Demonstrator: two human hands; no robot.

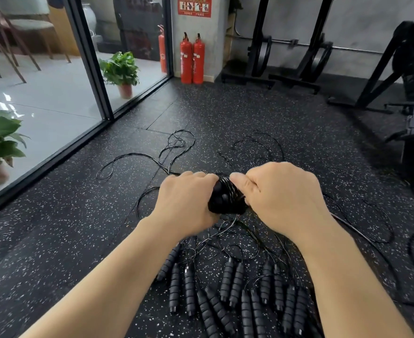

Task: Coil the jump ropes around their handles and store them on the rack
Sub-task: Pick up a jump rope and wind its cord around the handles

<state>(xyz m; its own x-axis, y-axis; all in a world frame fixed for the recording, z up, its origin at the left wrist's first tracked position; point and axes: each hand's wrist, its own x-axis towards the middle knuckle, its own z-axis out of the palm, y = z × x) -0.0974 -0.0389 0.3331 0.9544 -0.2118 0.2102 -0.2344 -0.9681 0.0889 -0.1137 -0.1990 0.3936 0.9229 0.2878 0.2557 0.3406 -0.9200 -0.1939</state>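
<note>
Held above the speckled floor (79,240), a pair of black handles (221,198) with thin cord wound around them sits between both hands. The left hand (186,203) is wrapped closed around the handles' left side, knuckles up, forearm reaching in from the lower left. The right hand (281,193) is closed on the wound cord at the handles' right side, thumb lying along the top of the coil. Beneath the held handles, more jump-rope handles (235,296) lie in a rough row on the floor, and their loose cords (174,147) trail beyond them.
</note>
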